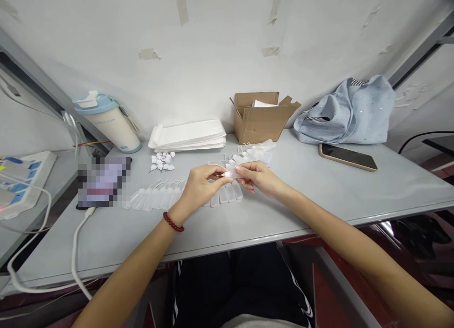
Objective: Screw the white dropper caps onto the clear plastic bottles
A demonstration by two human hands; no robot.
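Where the two hands meet above the grey table (358, 191), the left hand (198, 188) and the right hand (257, 176) both pinch one small clear plastic tube (229, 172) between thumbs and fingertips, pressed closely on it, so that much of it is hidden. A red bead bracelet (172, 221) circles the left wrist. A row of similar translucent, flat-ended tubes (227, 193) lies side by side just below the hands, with thin curling threads at their far ends. More tubes (257, 151) lie clustered beyond the hands. Nearby sit a small heap of white pieces (162, 161) and a stack of white paper sleeves (187, 135). Farther back stand an open cardboard box (260, 117) and a pale blue cloth bag (345, 111), with a phone (347, 156) lying face up in front of the bag.
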